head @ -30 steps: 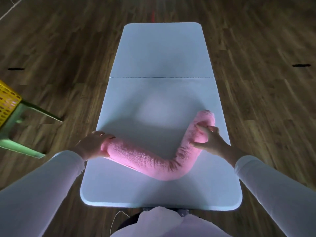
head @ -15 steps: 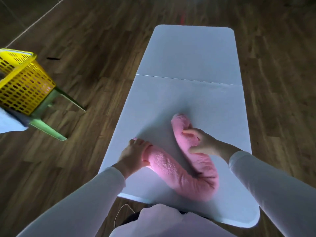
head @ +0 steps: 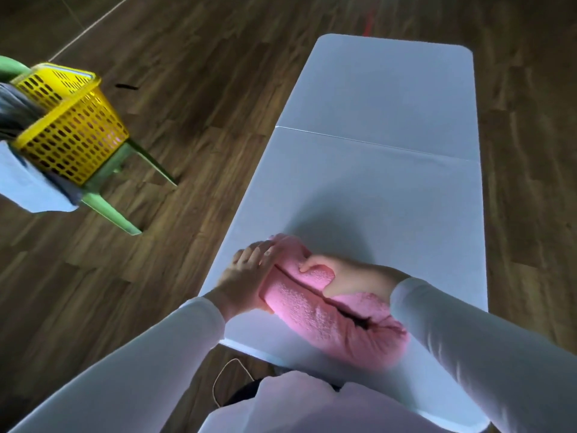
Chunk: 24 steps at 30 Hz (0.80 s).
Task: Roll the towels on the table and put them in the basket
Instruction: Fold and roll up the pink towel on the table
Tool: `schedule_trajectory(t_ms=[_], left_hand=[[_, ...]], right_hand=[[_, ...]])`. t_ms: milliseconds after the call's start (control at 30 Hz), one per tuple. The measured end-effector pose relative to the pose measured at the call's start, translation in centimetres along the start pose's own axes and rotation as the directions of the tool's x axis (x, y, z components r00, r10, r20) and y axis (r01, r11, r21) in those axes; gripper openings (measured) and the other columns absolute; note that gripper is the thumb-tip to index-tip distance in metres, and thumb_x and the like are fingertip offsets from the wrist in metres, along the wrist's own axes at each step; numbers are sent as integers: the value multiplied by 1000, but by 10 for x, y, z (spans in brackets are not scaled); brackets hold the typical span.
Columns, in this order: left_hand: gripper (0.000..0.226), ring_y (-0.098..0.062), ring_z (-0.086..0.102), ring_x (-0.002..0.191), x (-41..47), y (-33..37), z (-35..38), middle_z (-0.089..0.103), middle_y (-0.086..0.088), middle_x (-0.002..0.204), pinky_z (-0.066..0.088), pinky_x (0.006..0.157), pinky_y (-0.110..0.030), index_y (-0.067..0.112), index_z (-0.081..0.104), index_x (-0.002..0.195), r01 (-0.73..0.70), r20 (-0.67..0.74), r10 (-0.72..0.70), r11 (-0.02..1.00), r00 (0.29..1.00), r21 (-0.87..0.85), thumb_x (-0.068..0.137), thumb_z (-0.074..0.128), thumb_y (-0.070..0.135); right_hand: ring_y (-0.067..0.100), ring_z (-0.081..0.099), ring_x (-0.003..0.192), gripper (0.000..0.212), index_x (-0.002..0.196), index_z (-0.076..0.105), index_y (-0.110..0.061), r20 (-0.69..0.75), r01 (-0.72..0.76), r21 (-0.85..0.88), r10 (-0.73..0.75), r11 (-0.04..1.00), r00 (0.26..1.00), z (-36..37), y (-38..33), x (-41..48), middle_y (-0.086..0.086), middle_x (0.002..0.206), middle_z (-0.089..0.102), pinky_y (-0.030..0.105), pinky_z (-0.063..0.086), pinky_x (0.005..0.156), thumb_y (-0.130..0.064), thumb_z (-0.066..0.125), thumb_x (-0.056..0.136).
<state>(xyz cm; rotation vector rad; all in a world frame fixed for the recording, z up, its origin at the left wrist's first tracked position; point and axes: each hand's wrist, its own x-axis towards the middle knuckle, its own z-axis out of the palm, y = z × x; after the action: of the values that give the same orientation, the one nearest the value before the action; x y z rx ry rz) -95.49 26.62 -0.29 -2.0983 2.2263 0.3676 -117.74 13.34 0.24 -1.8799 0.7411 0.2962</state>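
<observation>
A pink towel (head: 324, 320), rolled into a long tube and folded double, lies on the near part of the white table (head: 384, 195). My left hand (head: 246, 276) lies against the left side of the fold's two free ends, fingers wrapped over the top. My right hand (head: 346, 276) grips the right half from above, thumb pressed into the seam between the halves. The yellow perforated basket (head: 68, 129) stands on a green stool at the far left, off the table, with light cloth hanging over its near side.
The green stool (head: 121, 195) under the basket stands on the wooden floor left of the table. A thin cable loop (head: 231, 379) hangs below the table's near edge. The table's far half is bare, with a fold seam across its middle.
The towel tube went from a wide open bend to folded double, its right end brought over beside the left end. Both hands came together. The camera swung left, bringing the basket further into view.
</observation>
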Motion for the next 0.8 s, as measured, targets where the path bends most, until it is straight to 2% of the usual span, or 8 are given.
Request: schedule_trajectory(t_ms=[67,200,300,367,467,533,600,800], left_hand=[[133,-27,29,142,12,1,-3,26,-2,158,28,114,-49,26,22,151,-113,28,111,991,993,77,41,74,78],[119,-24,47,127,33,18,-14,42,2,149,32,109,-47,26,34,146,-181,38,178,973,983,143,45,60,84],[114,-23,41,123,37,37,-15,41,3,146,24,109,-46,24,28,147,-104,95,86,976,992,192,52,47,82],[112,-25,41,117,36,50,-10,46,1,138,26,103,-46,21,34,143,-4,78,-11,981,997,195,52,43,85],[110,-26,37,114,36,71,-3,46,0,133,25,101,-45,19,39,137,96,43,-107,975,993,201,52,41,89],[119,-30,26,131,35,75,2,37,-5,141,10,115,-50,15,33,143,78,57,-91,976,994,204,53,41,92],[135,-29,14,144,34,71,3,28,-5,151,-3,120,-48,12,21,150,11,101,-26,989,994,149,48,46,96],[151,-23,31,140,33,54,-14,25,-5,156,23,118,-39,20,-2,154,-129,331,74,981,941,148,36,78,72]], right_hand=[[7,40,128,67,121,51,-42,-15,-1,5,1,1000,1000,2,0,-7,-13,135,44,18,30,105,1,69,73],[0,44,121,59,126,57,-31,-179,4,30,1,1000,984,-1,9,-37,-16,130,47,0,28,95,-10,78,75],[6,44,130,62,128,48,-49,-253,-102,-58,84,993,964,-12,26,-68,-19,138,46,26,36,108,-43,78,74],[12,32,139,82,140,36,-48,-307,-225,-204,156,953,939,-22,34,-86,-19,148,37,39,32,112,-63,74,68],[18,3,149,125,151,10,-43,-295,-339,-403,230,850,927,-33,41,-107,-11,162,7,56,13,118,-72,78,50],[24,-3,149,143,152,-3,-39,-267,-358,-501,253,788,930,-32,44,-113,-9,162,-3,63,10,115,-69,84,42],[29,6,146,149,152,-7,-36,-302,-366,-570,226,736,926,-23,48,-113,-4,158,4,63,20,113,-65,87,39],[25,37,123,145,154,-7,-23,-391,-382,-660,138,647,910,-5,51,-103,3,136,32,46,42,96,-54,85,47]])
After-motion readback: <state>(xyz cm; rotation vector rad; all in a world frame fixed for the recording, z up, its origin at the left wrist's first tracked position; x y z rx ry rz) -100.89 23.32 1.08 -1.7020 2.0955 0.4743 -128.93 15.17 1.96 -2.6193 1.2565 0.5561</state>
